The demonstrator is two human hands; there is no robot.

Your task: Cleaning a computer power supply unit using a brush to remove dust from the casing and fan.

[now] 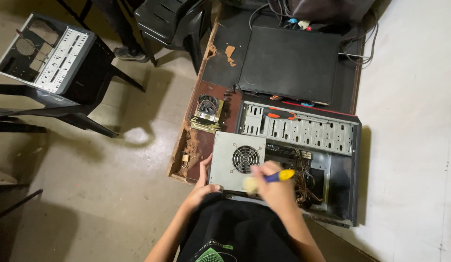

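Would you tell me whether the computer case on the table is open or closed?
Open: the computer case lies with its side panel off, showing the power supply, wires and drive bays.

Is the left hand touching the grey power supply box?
Touching. The head view shows the left hand gripping the left edge of the grey power supply box, thumb against its near corner and fingers along its side.
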